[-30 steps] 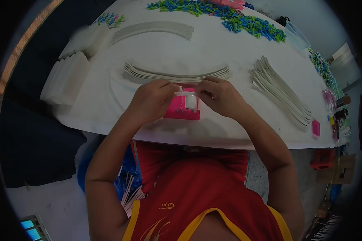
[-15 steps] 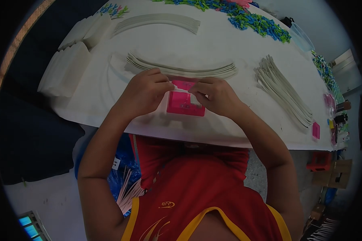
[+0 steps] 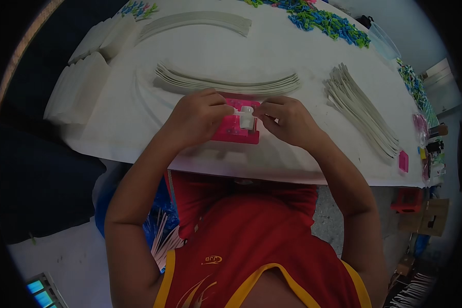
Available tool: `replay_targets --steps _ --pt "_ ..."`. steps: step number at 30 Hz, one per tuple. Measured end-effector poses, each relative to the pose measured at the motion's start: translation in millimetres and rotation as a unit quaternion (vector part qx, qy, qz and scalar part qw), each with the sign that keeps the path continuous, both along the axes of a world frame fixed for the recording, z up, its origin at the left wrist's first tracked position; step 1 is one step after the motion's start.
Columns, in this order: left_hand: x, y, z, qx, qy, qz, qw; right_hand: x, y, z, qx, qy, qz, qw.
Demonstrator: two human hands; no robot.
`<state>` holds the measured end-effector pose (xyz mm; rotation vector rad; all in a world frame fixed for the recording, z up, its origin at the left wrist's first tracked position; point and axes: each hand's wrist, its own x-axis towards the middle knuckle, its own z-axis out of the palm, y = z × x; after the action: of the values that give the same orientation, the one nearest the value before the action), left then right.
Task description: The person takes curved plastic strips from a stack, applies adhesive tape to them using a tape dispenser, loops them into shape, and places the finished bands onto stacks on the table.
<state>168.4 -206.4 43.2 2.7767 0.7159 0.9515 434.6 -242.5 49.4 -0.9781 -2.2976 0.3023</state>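
A bright pink plastic holder [image 3: 236,137] lies on the table in front of me, with a rounded white piece [image 3: 246,121] on its right half. My left hand [image 3: 203,117] is over the holder's left side, finger and thumb pinched on the end of a small white strip [image 3: 236,111]. At the right side of the white piece, my right hand [image 3: 285,119] has its fingertips pressed together. Whatever is between those fingertips is too small to make out. Just behind the holder, a curved bundle of off-white strips [image 3: 226,84] lies crosswise.
Another strip bundle [image 3: 197,21] is at the back, and a fanned one [image 3: 359,113] on the right. Stacked white sheets [image 3: 79,90] stand at left. Blue and green clips [image 3: 328,25] are heaped at the far edge. A small pink piece [image 3: 403,161] lies near the right corner.
Both hands have shifted slightly right relative to the holder. The rounded white piece, mostly covered by my right hand before, now shows between the hands. The view has shifted slightly.
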Motion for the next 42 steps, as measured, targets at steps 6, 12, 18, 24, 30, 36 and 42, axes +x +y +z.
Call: replay_targets --steps 6,12,18,24,30,36,42 --pt "6.4 -0.3 0.3 -0.001 -0.001 -0.013 1.0 13.8 -4.2 4.8 -0.013 -0.029 -0.015 0.999" --pt "14.3 1.0 -4.6 -0.005 -0.025 -0.032 0.999 64.7 -26.8 17.7 -0.052 -0.055 -0.076 0.994" --pt "16.7 0.3 -6.3 -0.014 -0.036 -0.034 0.999 150.5 -72.8 25.1 -0.103 -0.055 -0.207 0.971" --pt "16.5 1.1 -5.5 -0.013 -0.03 -0.041 0.999 232.3 -115.9 18.4 -0.07 -0.064 -0.31 0.946" --pt "19.4 1.7 -3.3 -0.014 -0.027 -0.047 0.998 264.6 -136.4 25.4 -0.06 -0.079 -0.366 0.925" --pt "19.1 2.7 -1.8 -0.024 -0.019 -0.055 0.998 285.5 -142.8 20.7 -0.048 -0.073 -0.392 0.916" --pt "24.5 3.7 2.0 -0.02 -0.011 -0.06 0.998 293.4 -145.4 15.3 -0.059 -0.082 -0.388 0.916"
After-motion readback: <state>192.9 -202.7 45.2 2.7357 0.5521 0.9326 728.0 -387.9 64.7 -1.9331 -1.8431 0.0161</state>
